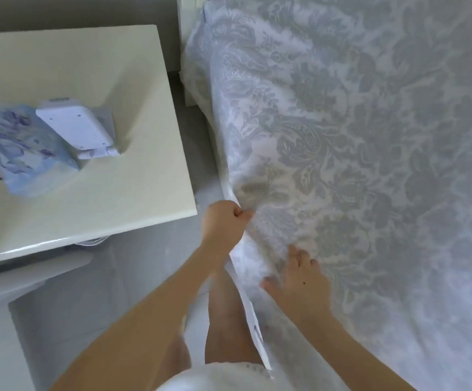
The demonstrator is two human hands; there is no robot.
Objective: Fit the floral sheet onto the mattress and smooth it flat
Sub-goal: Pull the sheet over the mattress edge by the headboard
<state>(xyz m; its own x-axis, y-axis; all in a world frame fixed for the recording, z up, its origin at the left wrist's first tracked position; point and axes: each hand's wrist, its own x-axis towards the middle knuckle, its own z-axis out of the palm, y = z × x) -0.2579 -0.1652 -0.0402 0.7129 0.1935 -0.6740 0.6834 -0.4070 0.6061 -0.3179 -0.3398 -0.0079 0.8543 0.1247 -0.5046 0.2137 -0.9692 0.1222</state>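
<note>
Floral sheet (356,136), grey-blue damask on white, softly creased, spread over the mattress (192,71); left grip (223,221) curled, pinching a fold at the sheet's near edge; right grip (299,280) flat, fingers spread on the fabric; glossy cream bench (88,66) alongside.

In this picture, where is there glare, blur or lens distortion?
Head view: glare lies along the near edge of the bedside table; the floral sheet looks soft, its pattern blurring toward the right; the wide lens bends the table's straight edges.
</note>
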